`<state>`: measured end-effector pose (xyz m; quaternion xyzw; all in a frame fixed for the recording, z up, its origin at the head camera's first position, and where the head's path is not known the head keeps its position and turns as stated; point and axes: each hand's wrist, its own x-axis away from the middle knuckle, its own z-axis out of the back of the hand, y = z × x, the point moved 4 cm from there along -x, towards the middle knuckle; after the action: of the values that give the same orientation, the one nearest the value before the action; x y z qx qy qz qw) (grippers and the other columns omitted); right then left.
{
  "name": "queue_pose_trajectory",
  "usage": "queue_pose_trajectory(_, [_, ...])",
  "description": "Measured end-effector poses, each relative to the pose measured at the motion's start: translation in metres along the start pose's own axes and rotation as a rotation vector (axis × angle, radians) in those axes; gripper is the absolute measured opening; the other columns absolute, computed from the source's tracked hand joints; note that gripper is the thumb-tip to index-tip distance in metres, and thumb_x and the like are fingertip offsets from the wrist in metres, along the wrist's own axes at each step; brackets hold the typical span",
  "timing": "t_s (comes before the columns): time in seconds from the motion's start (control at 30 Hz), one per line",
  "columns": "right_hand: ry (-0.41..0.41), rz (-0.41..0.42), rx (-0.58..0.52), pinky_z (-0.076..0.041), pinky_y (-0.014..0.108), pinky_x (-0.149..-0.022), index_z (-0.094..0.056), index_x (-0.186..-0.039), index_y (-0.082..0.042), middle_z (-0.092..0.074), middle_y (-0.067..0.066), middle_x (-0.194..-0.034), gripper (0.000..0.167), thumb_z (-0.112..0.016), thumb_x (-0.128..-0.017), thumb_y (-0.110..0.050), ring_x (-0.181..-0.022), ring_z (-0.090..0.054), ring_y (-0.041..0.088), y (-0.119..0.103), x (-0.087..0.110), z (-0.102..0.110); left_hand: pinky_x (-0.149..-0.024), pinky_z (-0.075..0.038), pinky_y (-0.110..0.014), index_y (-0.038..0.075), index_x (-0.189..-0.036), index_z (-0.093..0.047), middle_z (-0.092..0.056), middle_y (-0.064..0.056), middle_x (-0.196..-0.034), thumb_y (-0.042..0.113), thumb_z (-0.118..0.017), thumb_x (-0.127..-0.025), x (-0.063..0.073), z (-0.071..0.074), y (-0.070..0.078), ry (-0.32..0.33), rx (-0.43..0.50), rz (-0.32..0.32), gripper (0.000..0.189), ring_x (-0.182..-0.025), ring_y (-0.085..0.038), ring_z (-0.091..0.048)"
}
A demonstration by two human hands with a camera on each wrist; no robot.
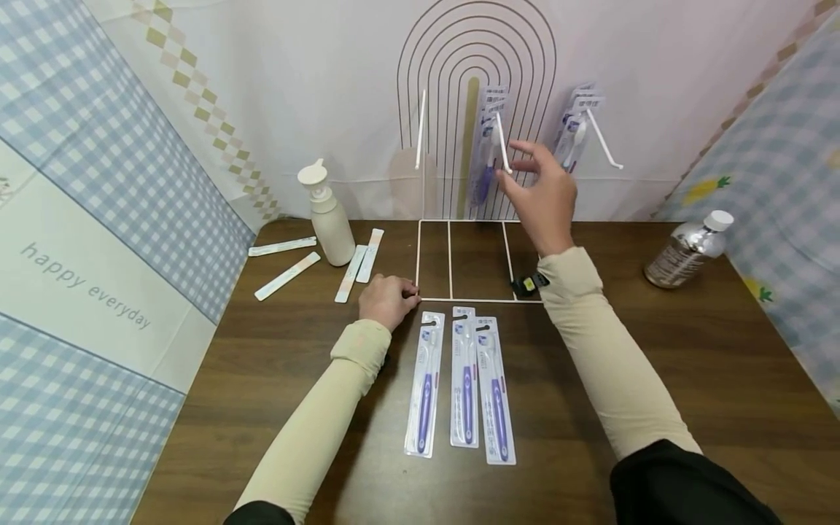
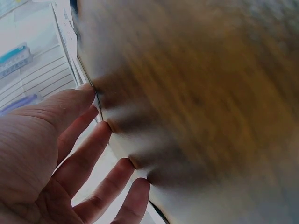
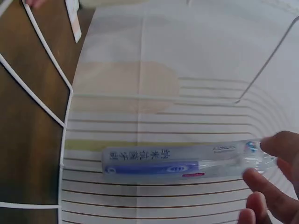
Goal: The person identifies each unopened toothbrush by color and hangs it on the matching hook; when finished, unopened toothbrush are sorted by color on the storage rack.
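Observation:
My right hand is at the front end of the middle white hook, thumb and fingers apart around its tip. Packaged purple toothbrushes hang on that hook, behind the fingers; the right wrist view shows the front pack with fingertips overlapping its top end. Whether they touch it, I cannot tell. My left hand rests with its fingertips on the wooden table, fingers loosely bent, beside the front left corner of the white wire rack base. Three packaged toothbrushes lie on the table between my forearms.
More packaged toothbrushes hang on the right hook; the left hook is bare. A white pump bottle and several slim white packets are at the left. At the right stands a silvery bottle with a white cap.

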<state>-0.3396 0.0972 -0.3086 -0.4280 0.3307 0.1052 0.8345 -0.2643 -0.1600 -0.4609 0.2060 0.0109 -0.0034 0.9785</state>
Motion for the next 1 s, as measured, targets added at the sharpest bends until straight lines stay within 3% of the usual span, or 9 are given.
queue_pose_trajectory(0.1, [-0.041, 0.009, -0.021, -0.036, 0.020, -0.059, -0.078, -0.123, -0.016, -0.081, 0.007, -0.097, 0.033, -0.084, -0.091, -0.017, -0.058, -0.056, 0.007, 0.001, 0.024, 0.011, -0.083, -0.057, -0.047, 0.028, -0.108, -0.086, -0.079, 0.006, -0.116, 0.033, -0.082, -0.094, 0.000, 0.000, 0.000, -0.001, -0.001, -0.005, 0.015, -0.107, -0.026, -0.065])
queue_pose_trajectory(0.27, [-0.193, -0.027, 0.015, -0.038, 0.025, -0.061, -0.080, -0.117, -0.015, -0.079, 0.007, -0.090, 0.025, -0.081, -0.094, -0.024, -0.072, -0.062, 0.015, 0.016, 0.062, 0.018, -0.082, -0.057, -0.048, 0.028, -0.108, -0.086, -0.079, 0.006, -0.116, 0.032, -0.082, -0.095, 0.000, 0.003, 0.000, 0.008, -0.004, -0.001, 0.014, -0.106, -0.026, -0.065])
queue_pose_trajectory(0.47, [-0.495, -0.129, 0.057, -0.047, 0.037, -0.070, -0.078, -0.121, -0.013, -0.077, 0.006, -0.090, 0.029, -0.080, -0.096, -0.030, -0.077, -0.066, 0.022, 0.049, 0.114, 0.013, -0.081, -0.056, -0.048, 0.028, -0.108, -0.086, -0.079, 0.006, -0.116, 0.033, -0.081, -0.095, 0.000, 0.003, 0.001, -0.005, -0.007, 0.003, 0.014, -0.106, -0.026, -0.064])
queue_pose_trajectory(0.57, [-0.659, -0.195, 0.059, -0.049, 0.038, -0.073, -0.077, -0.123, -0.013, -0.076, 0.004, -0.092, 0.032, -0.079, -0.097, -0.032, -0.079, -0.066, 0.020, 0.066, 0.140, 0.009, -0.081, -0.057, -0.048, 0.028, -0.109, -0.086, -0.079, 0.006, -0.116, 0.033, -0.081, -0.095, 0.000, 0.003, 0.001, -0.005, -0.006, -0.002, 0.015, -0.106, -0.027, -0.064])
queue_pose_trajectory(0.7, [-0.806, -0.270, 0.021, -0.049, 0.036, -0.074, -0.075, -0.126, -0.011, -0.074, 0.002, -0.089, 0.036, -0.077, -0.098, -0.034, -0.080, -0.065, 0.017, 0.077, 0.167, 0.009, -0.081, -0.056, -0.048, 0.028, -0.109, -0.086, -0.079, 0.006, -0.116, 0.033, -0.082, -0.095, 0.001, 0.003, 0.001, -0.004, -0.003, 0.003, 0.015, -0.105, -0.026, -0.064])
queue_pose_trajectory(1.0, [-0.901, -0.318, -0.050, -0.045, 0.031, -0.064, -0.074, -0.126, -0.008, -0.067, -0.001, -0.082, 0.043, -0.085, -0.091, -0.030, -0.070, -0.055, 0.015, 0.071, 0.201, 0.011, -0.082, -0.056, -0.047, 0.028, -0.110, -0.086, -0.078, 0.006, -0.118, 0.033, -0.082, -0.094, 0.000, 0.002, 0.002, -0.010, 0.002, 0.001, 0.017, -0.105, -0.026, -0.064])
